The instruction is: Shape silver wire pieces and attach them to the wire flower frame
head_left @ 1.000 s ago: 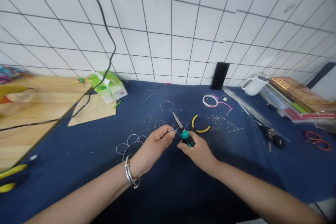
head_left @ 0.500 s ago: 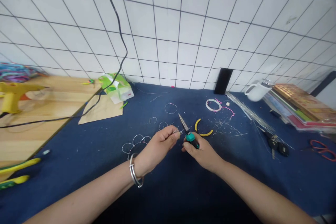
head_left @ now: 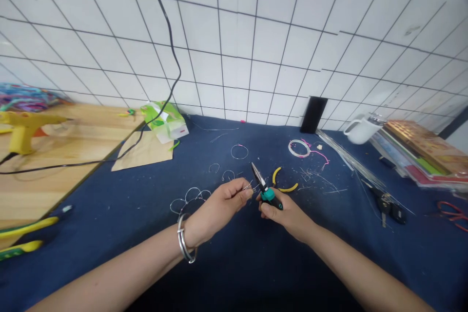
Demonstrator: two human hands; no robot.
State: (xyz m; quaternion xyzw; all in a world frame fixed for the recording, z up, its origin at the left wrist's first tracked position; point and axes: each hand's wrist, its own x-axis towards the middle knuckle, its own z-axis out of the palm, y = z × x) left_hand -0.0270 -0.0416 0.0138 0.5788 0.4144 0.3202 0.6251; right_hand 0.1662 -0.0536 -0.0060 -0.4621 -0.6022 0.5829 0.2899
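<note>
Between thumb and fingers, my left hand (head_left: 228,202) pinches a thin piece of wire (head_left: 249,185), most of which is hidden by the fingers. My right hand (head_left: 287,212) is wrapped round the green and black handle of needle-nose pliers (head_left: 269,196). The pliers' jaws point up and away, a little right of the wire ends. A flower-like shape of wire loops (head_left: 185,196) lies beside my left wrist, partly covered by it. Beyond the hands are a wire ring (head_left: 239,152) and small curved wire pieces (head_left: 228,174).
Yellow-handled pliers (head_left: 285,188) and wire scraps (head_left: 318,179) lie right of my right hand. Farther right are a white ring-shaped spool (head_left: 299,142), long wires (head_left: 347,156), keys (head_left: 384,205), red scissors (head_left: 453,212), a mug (head_left: 361,129) and stacked books (head_left: 424,156). A glue gun (head_left: 25,129) sits left.
My right hand and the pliers have shifted slightly right and down, away from my left hand's fingertips. My left hand keeps its pinch on the wire. The view has turned a little.
</note>
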